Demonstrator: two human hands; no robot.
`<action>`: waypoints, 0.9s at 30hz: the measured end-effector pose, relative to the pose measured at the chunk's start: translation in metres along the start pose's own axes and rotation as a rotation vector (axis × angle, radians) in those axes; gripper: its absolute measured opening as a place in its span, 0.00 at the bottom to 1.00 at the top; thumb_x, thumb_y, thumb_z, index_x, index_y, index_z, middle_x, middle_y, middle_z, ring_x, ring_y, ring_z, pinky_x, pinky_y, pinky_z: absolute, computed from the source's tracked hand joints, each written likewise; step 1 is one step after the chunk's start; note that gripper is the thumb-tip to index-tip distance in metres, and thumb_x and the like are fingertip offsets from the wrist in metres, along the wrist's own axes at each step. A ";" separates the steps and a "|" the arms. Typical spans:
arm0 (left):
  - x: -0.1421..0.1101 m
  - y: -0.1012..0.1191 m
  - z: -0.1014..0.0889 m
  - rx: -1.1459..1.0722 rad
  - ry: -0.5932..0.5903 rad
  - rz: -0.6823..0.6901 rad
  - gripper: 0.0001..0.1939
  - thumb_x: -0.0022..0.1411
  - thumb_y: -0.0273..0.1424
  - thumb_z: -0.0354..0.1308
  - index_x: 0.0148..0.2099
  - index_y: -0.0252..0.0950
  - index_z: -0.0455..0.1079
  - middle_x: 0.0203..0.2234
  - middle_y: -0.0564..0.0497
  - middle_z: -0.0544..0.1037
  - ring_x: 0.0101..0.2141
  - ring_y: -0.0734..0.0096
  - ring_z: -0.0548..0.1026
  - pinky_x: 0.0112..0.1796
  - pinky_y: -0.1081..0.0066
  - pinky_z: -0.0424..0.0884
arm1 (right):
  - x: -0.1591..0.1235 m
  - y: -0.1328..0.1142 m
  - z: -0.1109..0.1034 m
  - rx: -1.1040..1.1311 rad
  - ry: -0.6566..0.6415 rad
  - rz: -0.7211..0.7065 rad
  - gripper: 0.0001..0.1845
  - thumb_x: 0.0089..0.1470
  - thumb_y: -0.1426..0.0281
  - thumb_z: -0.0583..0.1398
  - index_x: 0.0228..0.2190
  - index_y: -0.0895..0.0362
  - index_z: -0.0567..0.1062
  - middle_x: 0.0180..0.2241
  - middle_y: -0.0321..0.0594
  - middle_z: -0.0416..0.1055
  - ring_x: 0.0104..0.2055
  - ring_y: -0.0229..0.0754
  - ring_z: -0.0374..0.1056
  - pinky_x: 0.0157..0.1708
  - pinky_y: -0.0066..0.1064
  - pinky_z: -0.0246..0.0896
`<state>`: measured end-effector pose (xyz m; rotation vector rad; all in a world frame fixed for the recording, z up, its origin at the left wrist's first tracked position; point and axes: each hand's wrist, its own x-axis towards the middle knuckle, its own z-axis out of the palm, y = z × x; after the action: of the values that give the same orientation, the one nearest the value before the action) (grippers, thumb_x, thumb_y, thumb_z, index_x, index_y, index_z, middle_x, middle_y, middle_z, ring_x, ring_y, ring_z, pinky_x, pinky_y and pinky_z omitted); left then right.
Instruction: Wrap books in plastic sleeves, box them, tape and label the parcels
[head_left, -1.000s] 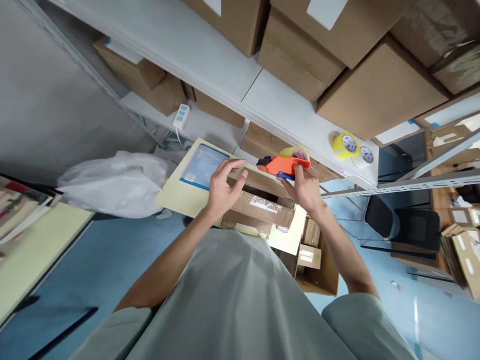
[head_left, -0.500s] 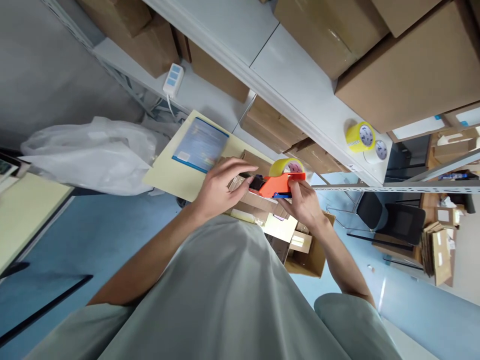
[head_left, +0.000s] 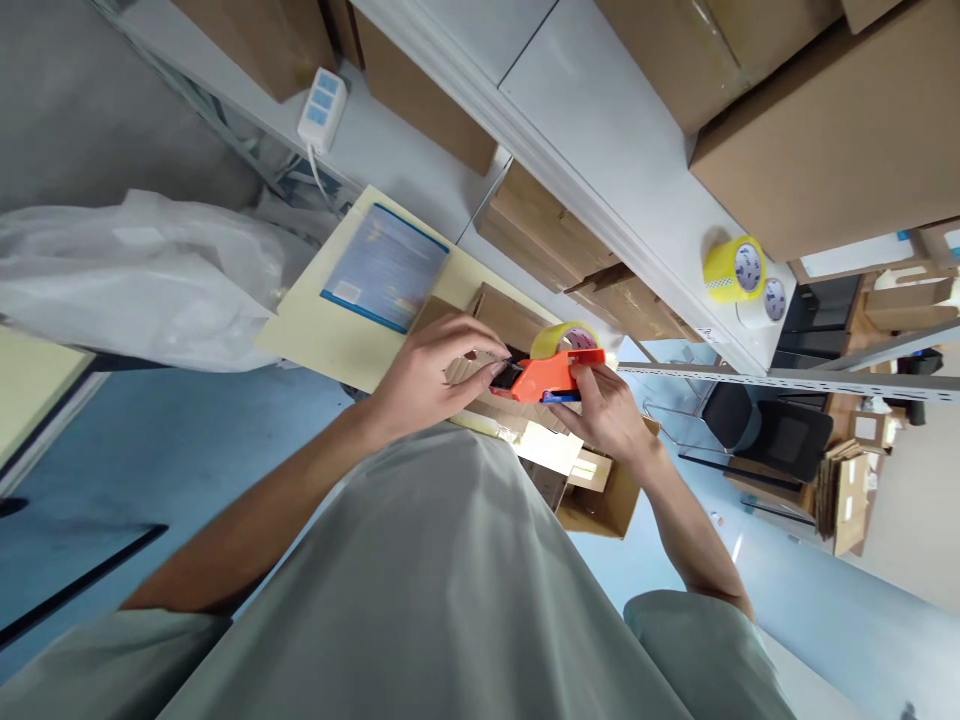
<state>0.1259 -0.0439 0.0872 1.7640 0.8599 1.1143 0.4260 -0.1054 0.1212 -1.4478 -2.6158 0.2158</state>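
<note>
- Above the pale-yellow tabletop (head_left: 300,325): left hand (head_left: 426,375), apart a second ago, now at the orange tape dispenser's (head_left: 546,378) black end (head_left: 508,376); thumb and forefinger nearly meeting, grip unclear.
- Right hand (head_left: 611,415): fingers still closed around the dispenser.
- Yellow tape roll (head_left: 546,341), seated in it.

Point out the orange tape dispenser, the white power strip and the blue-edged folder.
Orange tape dispenser (head_left: 546,376): head view, on its orange body.
White power strip (head_left: 322,108): head view, on its blue-panelled face.
Blue-edged folder (head_left: 386,266): head view, on the middle of its cover.
</note>
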 end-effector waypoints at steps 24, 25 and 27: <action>-0.042 -0.048 0.005 -0.309 -0.037 -0.763 0.25 0.64 0.57 0.71 0.44 0.39 0.87 0.38 0.46 0.89 0.38 0.60 0.84 0.40 0.67 0.80 | 0.053 -0.034 -0.087 0.190 -0.732 0.548 0.37 0.66 0.30 0.57 0.35 0.51 0.78 0.26 0.38 0.77 0.27 0.45 0.72 0.28 0.34 0.56; -0.041 -0.055 -0.001 -0.306 -0.001 -0.786 0.24 0.63 0.56 0.71 0.45 0.40 0.87 0.38 0.46 0.89 0.38 0.60 0.84 0.40 0.66 0.80 | 0.057 -0.031 -0.098 0.189 -0.760 0.577 0.37 0.66 0.31 0.58 0.34 0.51 0.78 0.25 0.38 0.76 0.27 0.45 0.72 0.27 0.34 0.56; -0.039 -0.073 -0.012 -0.319 0.054 -0.833 0.23 0.61 0.54 0.73 0.44 0.40 0.87 0.37 0.45 0.88 0.36 0.61 0.82 0.36 0.67 0.77 | 0.063 -0.025 -0.117 0.199 -0.810 0.639 0.37 0.65 0.31 0.60 0.30 0.51 0.76 0.23 0.36 0.74 0.24 0.43 0.69 0.25 0.34 0.54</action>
<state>0.0930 -0.0454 0.0107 0.9494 1.2130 0.6814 0.3948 -0.0581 0.2441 -2.4405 -2.3629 1.3303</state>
